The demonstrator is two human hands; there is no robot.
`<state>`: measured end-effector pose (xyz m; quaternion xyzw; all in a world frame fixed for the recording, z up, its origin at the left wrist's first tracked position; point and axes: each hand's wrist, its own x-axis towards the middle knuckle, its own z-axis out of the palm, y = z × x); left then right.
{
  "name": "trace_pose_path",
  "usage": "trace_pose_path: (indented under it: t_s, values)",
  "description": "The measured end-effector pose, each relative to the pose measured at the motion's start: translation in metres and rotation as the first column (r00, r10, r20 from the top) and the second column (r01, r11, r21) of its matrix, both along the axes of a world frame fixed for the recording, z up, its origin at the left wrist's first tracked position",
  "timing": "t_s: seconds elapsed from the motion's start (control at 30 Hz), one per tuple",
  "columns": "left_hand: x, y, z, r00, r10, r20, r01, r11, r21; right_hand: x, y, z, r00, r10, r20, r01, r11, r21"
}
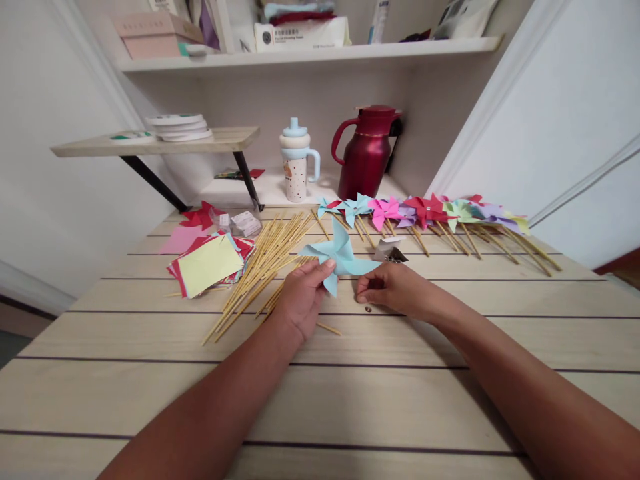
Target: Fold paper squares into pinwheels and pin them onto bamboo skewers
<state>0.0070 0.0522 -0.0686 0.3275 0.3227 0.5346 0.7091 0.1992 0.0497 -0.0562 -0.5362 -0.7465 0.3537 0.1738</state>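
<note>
A light blue paper pinwheel (341, 257) is pinched between the thumb and fingers of my left hand (306, 293), its blades spread above the table. My right hand (387, 290) is low over the boards to the right of it, fingers curled with thumb and forefinger together. Whatever those fingertips hold, if anything, is too small to make out. A tiny dark brown piece (369, 309) lies on the table just below them. Behind the right hand stands an opened small box (393, 251) with little dark metallic pieces inside. Beside my left hand lies a loose pile of thin wooden sticks (260, 267).
Stacked coloured paper sheets (210, 265) lie at the left, near small clear packets (245, 223). Several pinwheels on sticks (429, 210) line the back right. A tumbler (296, 163) and a red thermos jug (367, 153) stand behind, under a shelf (310, 57). A small raised stand (225, 139) is back left.
</note>
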Motion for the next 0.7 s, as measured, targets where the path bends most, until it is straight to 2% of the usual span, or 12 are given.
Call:
trace_pose_path:
  t_s: [0.7]
  values:
    - [-0.0006, 0.0004, 0.0011, 1.0, -0.026, -0.002, 0.026, 0.999, -0.018, 0.0022, 0.0042, 0.0045, 0.974, -0.171, 0.151, 0.15, 0.978, 0.144]
